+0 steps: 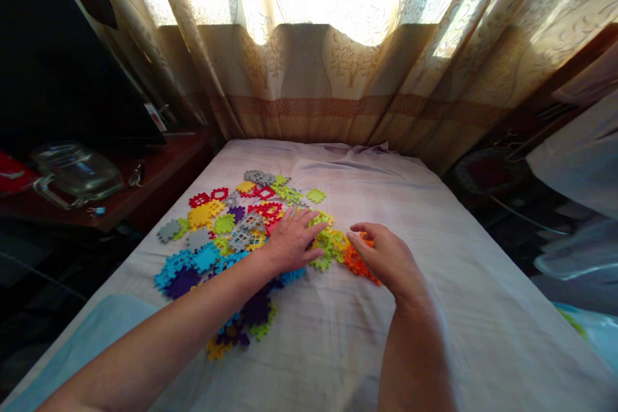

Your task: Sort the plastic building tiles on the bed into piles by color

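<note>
We seem to be handling the toy pieces (247, 232) left on the bed (473, 309), left hand (295, 239) splayed over them, right hand (389, 261) half-curled at the orange pieces (355, 260), its hold unclear, so lifting any calls for a firm pinch.

A pile of toothed plastic pieces (224, 224) lies in many colors, with a pale sheet (463, 335) beneath it. The left hand (295, 241) spreads its fingers over the pile. The right hand (386, 257), half curled, is at orange pieces (355, 262) on the pile's right edge. Left of the pile stands a glass jug (80, 170); beyond the pile hangs a curtain (309, 71).
</note>
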